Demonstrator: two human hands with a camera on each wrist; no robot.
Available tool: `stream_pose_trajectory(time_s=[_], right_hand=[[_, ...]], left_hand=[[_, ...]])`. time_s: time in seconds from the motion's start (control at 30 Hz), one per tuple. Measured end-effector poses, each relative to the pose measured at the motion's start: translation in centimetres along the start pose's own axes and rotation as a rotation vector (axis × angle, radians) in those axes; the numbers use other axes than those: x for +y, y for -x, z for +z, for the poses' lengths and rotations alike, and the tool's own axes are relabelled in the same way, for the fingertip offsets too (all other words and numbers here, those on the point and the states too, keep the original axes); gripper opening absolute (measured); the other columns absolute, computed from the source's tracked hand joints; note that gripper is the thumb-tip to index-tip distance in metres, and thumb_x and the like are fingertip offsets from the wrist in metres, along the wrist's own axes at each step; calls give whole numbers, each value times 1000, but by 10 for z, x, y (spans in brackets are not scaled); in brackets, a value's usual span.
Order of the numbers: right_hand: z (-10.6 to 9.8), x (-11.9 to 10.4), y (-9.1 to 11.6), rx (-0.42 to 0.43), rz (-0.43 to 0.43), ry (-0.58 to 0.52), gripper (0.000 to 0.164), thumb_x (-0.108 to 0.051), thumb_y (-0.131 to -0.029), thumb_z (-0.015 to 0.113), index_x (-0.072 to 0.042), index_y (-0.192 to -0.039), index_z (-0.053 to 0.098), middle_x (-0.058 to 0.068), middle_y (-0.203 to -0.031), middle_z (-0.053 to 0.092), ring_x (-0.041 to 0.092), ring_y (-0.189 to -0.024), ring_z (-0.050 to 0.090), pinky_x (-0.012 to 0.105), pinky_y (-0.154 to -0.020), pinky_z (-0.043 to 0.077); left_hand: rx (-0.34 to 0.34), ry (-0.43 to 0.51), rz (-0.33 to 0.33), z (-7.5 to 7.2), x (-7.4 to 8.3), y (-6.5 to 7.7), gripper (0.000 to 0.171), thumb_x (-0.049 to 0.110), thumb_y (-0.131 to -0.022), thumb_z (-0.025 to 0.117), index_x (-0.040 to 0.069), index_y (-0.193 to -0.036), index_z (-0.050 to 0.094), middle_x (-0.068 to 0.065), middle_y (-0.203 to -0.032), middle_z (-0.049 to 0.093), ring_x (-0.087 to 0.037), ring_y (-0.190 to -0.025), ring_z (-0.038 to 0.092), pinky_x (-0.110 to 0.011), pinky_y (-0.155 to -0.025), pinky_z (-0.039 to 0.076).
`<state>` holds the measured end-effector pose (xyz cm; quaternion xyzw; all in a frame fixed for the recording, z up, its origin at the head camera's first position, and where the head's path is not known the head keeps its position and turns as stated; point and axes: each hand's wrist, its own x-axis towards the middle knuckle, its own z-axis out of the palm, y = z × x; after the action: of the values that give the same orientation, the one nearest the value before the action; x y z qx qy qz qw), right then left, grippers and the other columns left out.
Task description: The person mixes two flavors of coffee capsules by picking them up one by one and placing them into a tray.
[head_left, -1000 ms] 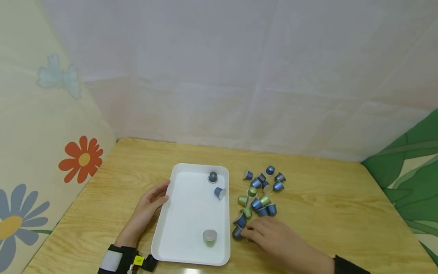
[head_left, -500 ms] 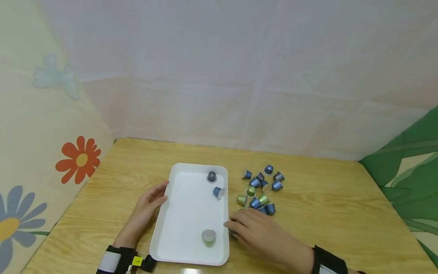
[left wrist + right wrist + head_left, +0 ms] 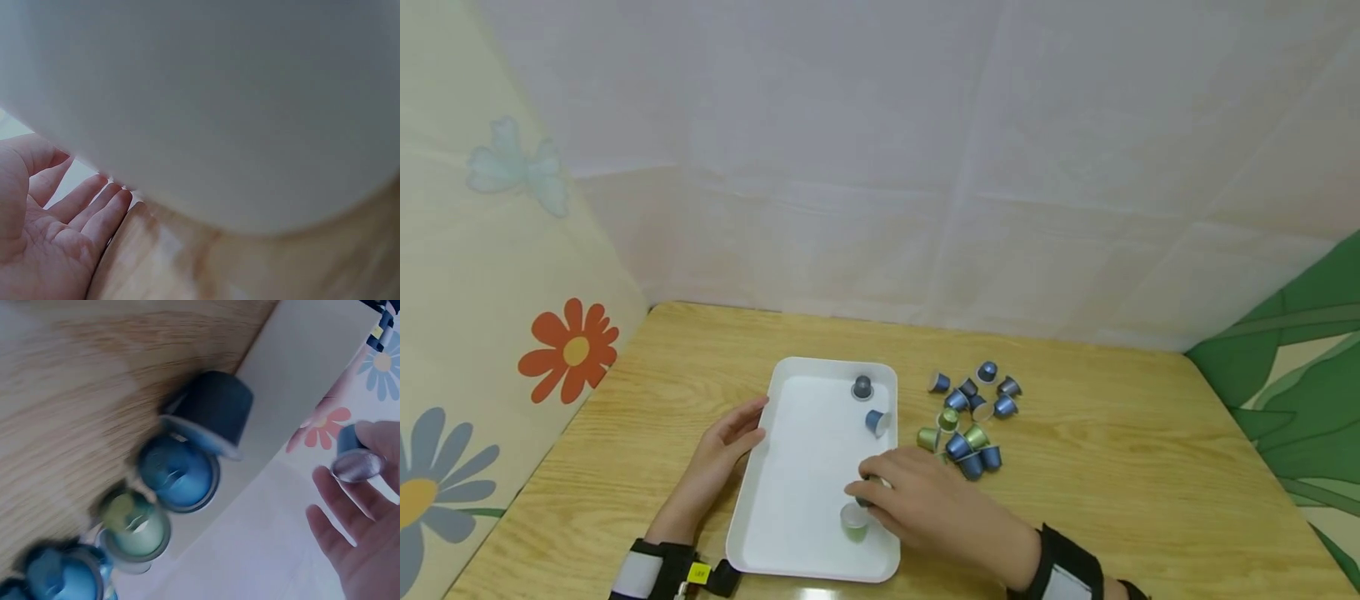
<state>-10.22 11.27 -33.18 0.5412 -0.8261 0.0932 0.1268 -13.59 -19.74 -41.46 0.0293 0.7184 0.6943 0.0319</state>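
My right hand [image 3: 925, 500] pinches a dark blue-grey coffee capsule [image 3: 356, 457] between thumb and fingers; its silver lid shows in the right wrist view. The hand reaches over the right side of a white tray [image 3: 805, 483]. Just below the held capsule, a capsule with a pale lid [image 3: 853, 517] lies in the tray. Farther back in it are a blue capsule [image 3: 874, 422] on its side and a dark grey one [image 3: 862, 386] standing lid down. At the tray's left edge, my left hand [image 3: 711, 462] touches the side with relaxed fingertips.
Right of the tray, loose capsules lie on the wooden table [image 3: 1097, 433], among them a green one [image 3: 927, 438] and a blue one [image 3: 990, 457]. A pale cloth [image 3: 850, 208] hangs behind the table. Flowered cloth [image 3: 445, 292] borders the left.
My right hand has moved left from the loose capsules to above the tray, carrying the dark capsule. My left hand stays at the tray's edge.
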Motion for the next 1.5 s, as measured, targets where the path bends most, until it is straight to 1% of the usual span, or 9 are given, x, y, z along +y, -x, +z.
stream_pose_trajectory(time_s=[0.2,0.3,0.43,0.63,0.83,1.07,1.27,1.37,1.5], right_hand=[[9,-7,-9,-64,-33,-17,25,-22,-92,72,-19,-117,66,-5,-111,62,8,-97,57,22,-89,48],[13,-11,-11,-69,-28,-32,26,-22,-93,71,-19,-118,66,-6,-113,61,8,-97,57,22,-89,47],[17,-15,-15,-63,-28,-18,27,-21,-92,72,-20,-118,67,-6,-113,61,8,-97,57,22,-90,47],[19,-19,-20,-141,-9,42,27,-15,-94,68,-19,-120,66,-7,-110,62,8,-96,57,22,-90,47],[21,-22,-27,-123,2,73,27,-10,-92,68,-18,-118,67,-6,-110,62,9,-97,57,22,-92,46],[26,-24,-36,-152,25,29,23,-18,-93,71,-20,-115,69,-8,-109,64,6,-96,59,21,-89,47],[34,-28,-38,-186,19,-8,22,-22,-91,73,-21,-113,71,-9,-105,64,3,-92,59,19,-85,47],[36,-30,-37,-196,16,-5,23,-23,-90,74,-21,-113,70,-10,-103,64,2,-91,58,18,-84,46],[36,-30,-36,-225,21,-5,24,-26,-91,74,-21,-113,69,-11,-103,64,2,-91,57,17,-83,45]], left_hand=[[-1,1,-26,2,0,2,49,10,-98,60,1,-144,47,-18,-148,45,-27,-132,45,-17,-94,45],[-4,5,-28,2,-1,2,49,10,-98,60,1,-145,47,-18,-148,45,-30,-134,44,-17,-94,45],[-1,7,-24,3,-1,2,48,10,-98,60,2,-144,47,-17,-148,46,-29,-133,44,-17,-94,45],[4,-8,-27,2,0,2,48,10,-98,60,1,-144,47,-17,-148,45,-28,-133,45,-17,-94,45],[1,-7,-21,1,0,1,49,10,-99,60,0,-145,46,-18,-149,44,-28,-133,45,-17,-94,45],[0,-6,-21,0,2,1,49,9,-99,60,-1,-145,45,-19,-149,44,-20,-129,48,-18,-94,46],[-4,-2,-9,2,5,1,50,9,-99,59,-3,-145,45,-22,-148,44,-31,-133,44,-17,-93,46],[-5,-4,-8,2,6,1,50,9,-99,59,-3,-145,44,-22,-148,44,-32,-134,43,-17,-93,46],[0,-6,-23,1,5,1,50,9,-99,59,-2,-145,45,-20,-149,44,-20,-130,47,-17,-93,46]])
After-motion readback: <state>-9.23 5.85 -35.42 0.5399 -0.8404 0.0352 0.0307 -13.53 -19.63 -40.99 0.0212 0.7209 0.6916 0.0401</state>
